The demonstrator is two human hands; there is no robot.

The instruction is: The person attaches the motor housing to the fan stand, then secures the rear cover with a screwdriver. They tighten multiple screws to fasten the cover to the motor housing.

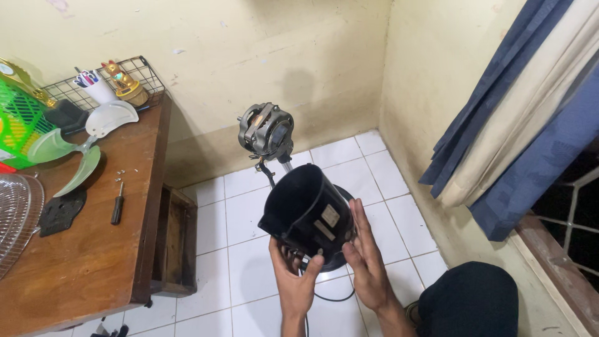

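Both my hands hold a black plastic motor housing cover (306, 209), open end tilted up and to the left. My left hand (294, 281) grips its lower edge from below, thumb on the rim. My right hand (365, 256) presses flat against its right side. Just beyond the cover stands the bare fan motor (266, 130) on its metal pole, with copper windings showing. The fan's dark round base (346, 193) is mostly hidden behind the cover.
A wooden table (93, 249) at left carries a translucent green fan blade (59, 153), a screwdriver (117, 205), small screws, a wire fan guard (15, 218) and a black plate (60, 211). A wooden crate (176, 240) sits on the white tiled floor. Blue curtains (530, 118) hang right.
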